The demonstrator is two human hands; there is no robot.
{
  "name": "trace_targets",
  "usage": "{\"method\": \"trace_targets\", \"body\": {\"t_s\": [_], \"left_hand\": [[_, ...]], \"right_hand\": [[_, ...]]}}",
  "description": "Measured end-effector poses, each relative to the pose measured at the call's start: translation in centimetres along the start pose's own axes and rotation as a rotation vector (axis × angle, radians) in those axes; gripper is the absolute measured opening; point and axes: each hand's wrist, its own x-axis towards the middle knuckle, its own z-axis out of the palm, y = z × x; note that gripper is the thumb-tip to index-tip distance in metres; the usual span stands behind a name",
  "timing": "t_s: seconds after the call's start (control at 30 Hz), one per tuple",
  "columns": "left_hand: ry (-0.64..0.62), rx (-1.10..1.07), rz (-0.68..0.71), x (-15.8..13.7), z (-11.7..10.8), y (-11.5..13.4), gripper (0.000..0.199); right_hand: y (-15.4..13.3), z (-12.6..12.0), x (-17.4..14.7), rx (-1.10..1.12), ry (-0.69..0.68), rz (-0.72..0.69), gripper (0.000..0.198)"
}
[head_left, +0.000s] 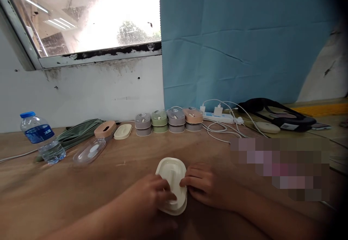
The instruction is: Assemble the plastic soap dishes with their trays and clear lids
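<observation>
A cream oval plastic container (172,167) with a raised rim and a narrow ridge along its middle lies on the brown tabletop in front of me. My left hand (156,193) reaches over its near left side, fingers curled onto the inner surface, slightly blurred. At the right edge, my right hand (202,183) grips the rim with bent fingers. Both thumbs are mostly hidden. Beyond the container stands a row of small two-tier boxes: a grey-purple box (143,121), a green box (159,118), another grey-purple box (175,117) and a peach-topped box (193,116).
To the left are a water bottle (40,135), a green cloth bag (78,133), a clear lid (89,151), a peach box piece (105,128) and a cream lid (123,131). White cables trail from a power strip (220,117). A black strapped item (280,118) lies at right.
</observation>
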Motion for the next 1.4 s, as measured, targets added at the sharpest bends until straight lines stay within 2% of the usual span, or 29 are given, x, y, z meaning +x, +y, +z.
{"method": "trace_targets", "body": {"t_s": [0.07,0.13,0.2,0.3,0.4,0.5,0.63,0.77,1.13,1.27,1.4], "left_hand": [[-0.041,0.16,0.056,-0.2,1.9,1.3,0.024],[-0.086,0.25,0.035,-0.3,2.1,1.3,0.013],[-0.117,0.25,-0.072,-0.5,0.6,0.6,0.006],[-0.109,0.224,-0.273,-1.4,-3.3,-1.4,0.013],[-0.075,0.282,-0.468,-2.3,-6.8,-5.1,0.019],[-0.021,0.424,-0.619,-2.3,-8.6,-10.0,0.022],[0.023,0.511,-0.724,-0.9,-9.0,-16.1,0.023],[0.02,0.489,-0.73,0.2,-8.2,-19.4,0.019],[0.01,0.412,-0.735,-0.8,-6.4,-22.1,0.021],[0.151,0.449,-0.801,-0.4,-5.5,-21.4,0.038],[0.362,0.462,-0.851,2.9,-4.2,-20.0,0.057]], "right_hand": [[-0.1,-0.1,0.0,0.014,-0.009,0.003,0.019],[-0.3,-0.2,0.2,0.028,-0.021,0.02,0.023],[-0.5,-0.4,0.3,0.042,-0.041,0.053,0.027],[-0.6,-0.6,0.4,0.044,-0.098,0.073,0.022],[-0.5,-0.5,0.4,0.056,-0.152,0.061,0.017],[-0.3,-0.4,0.3,0.074,-0.159,0.061,0.018],[-0.4,-0.6,0.3,0.081,-0.17,0.072,0.018],[-0.5,-0.7,0.4,0.073,-0.186,0.083,0.018],[-0.4,-0.6,0.3,0.07,-0.198,0.095,0.019],[-0.5,-0.8,0.4,0.083,-0.222,0.103,0.02],[-0.5,-0.9,0.5,0.098,-0.213,0.108,0.021]]}}
